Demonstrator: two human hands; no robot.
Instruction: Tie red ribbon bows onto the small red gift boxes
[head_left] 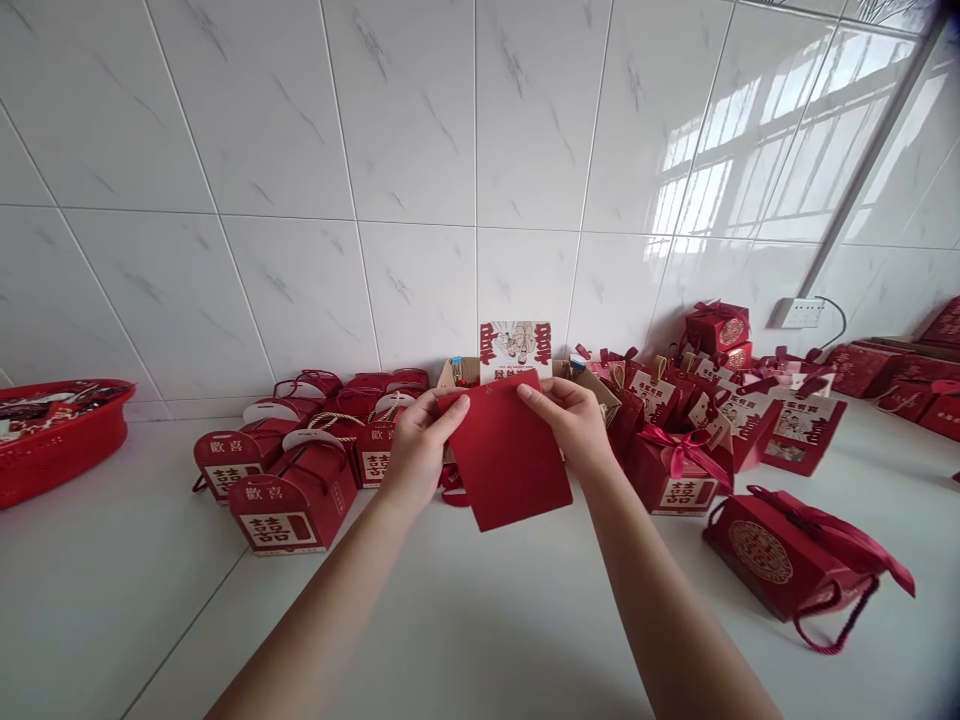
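Both hands hold up a flat red paper gift bag point(514, 465), slightly tilted, at the middle of the head view. Its plain red side faces me. Above its top edge stands a printed white panel point(516, 345) with upside-down figures and red characters; I cannot tell whether it is joined to the bag. My left hand point(426, 440) pinches the upper left corner between thumb and fingers. At the upper right, my right hand point(571, 420) grips with its thumb on the front. Behind the hands is a partly hidden cardboard box point(604, 388).
Several red gift boxes point(292, 500) with rope handles stand at the left. More red bags and boxes with ribbons point(679, 475) crowd the right, one ribboned box point(787, 550) nearer me. A red basin point(64, 440) is far left; a power socket point(797, 313) sits by the tiled wall.
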